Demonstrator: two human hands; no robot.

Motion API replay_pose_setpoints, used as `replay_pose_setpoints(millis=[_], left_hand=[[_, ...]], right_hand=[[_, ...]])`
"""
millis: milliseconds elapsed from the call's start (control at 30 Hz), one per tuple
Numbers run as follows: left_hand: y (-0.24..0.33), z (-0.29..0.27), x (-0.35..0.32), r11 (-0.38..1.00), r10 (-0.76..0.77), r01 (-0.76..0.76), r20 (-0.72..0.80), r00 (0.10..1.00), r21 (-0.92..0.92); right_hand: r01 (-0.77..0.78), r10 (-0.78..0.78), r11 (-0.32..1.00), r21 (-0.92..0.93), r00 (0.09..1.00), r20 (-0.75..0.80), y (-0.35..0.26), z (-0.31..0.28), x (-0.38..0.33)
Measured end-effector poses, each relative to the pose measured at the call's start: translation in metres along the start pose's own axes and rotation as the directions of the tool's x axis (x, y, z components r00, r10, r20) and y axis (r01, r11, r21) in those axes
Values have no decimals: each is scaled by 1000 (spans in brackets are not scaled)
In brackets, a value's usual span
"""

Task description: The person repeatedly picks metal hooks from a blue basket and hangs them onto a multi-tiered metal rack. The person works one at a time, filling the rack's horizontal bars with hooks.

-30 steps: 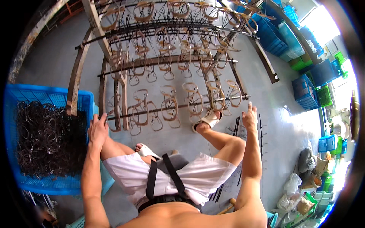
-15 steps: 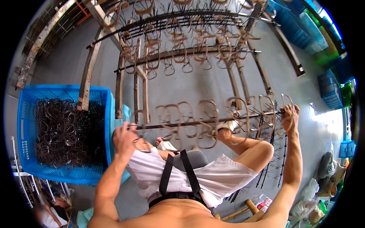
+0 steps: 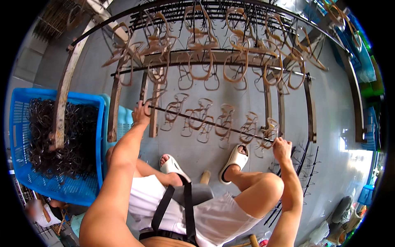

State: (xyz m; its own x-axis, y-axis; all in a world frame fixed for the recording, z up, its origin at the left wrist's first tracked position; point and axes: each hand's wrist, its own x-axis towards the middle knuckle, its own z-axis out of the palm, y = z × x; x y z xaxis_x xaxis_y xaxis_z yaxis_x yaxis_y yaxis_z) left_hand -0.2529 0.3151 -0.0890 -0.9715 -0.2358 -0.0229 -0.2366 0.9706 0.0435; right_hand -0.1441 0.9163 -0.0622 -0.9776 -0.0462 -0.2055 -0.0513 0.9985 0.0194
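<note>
Brown loops (image 3: 224,119) line a rod (image 3: 236,131). The left hand (image 3: 141,113) and right hand (image 3: 282,149) clasp its ends; level handling would suit.

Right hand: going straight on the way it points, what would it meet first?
Ahead of the right hand, probably the wooden post, though depth in the picture is unclear.

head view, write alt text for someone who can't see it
A person's left hand and right hand hold opposite ends of a dark rod carrying brown looped pieces. Beyond it, a rack with wooden posts bears more such pieces; at left, a blue crate holds a heap of dark loops.
</note>
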Motion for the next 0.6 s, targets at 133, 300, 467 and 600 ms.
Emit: replay_pose_setpoints(millis=[133, 300, 467, 600], left_hand=[[-13, 20, 14, 988, -108, 105, 26, 994, 111], [10, -26, -7, 991, -103, 100, 32, 994, 84], [35, -49, 2, 978, -205, 193, 177, 963, 85], [27, -27, 36, 981, -179, 174, 67, 982, 83]], right_hand=[[-4, 4, 1000, 20, 1000, 1, -13, 4, 43], [68, -64, 995, 66, 996, -62, 22, 15, 67], [38, -41, 993, 112, 999, 18, 41, 3, 85], [-14, 4, 968, 250, 999, 41, 19, -4, 93]])
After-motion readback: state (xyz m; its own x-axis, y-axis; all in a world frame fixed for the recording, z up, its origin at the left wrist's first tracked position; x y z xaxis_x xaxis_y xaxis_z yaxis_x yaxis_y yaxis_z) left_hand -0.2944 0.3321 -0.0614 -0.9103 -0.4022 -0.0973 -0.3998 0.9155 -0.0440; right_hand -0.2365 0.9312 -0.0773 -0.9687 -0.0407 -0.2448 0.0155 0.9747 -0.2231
